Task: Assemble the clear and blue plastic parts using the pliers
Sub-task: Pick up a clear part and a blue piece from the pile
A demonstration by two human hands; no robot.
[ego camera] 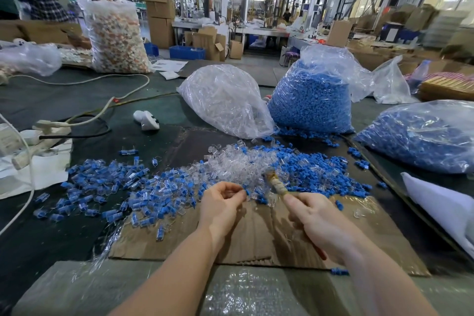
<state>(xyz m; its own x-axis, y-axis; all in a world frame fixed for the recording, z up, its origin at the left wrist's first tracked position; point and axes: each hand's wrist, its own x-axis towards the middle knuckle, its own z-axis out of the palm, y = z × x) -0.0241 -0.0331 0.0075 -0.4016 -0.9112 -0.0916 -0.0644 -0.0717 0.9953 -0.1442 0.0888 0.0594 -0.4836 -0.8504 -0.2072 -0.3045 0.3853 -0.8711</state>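
My left hand [220,202] pinches a blue part [247,192]; right hand [311,222] grips the pliers [275,185], tip over the clear parts [241,164] pile.

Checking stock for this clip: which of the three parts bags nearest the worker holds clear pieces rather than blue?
The leftmost bag, lying tilted beside the upright blue-filled bag. Its contents are colourless; the flat bag at right also holds blue.
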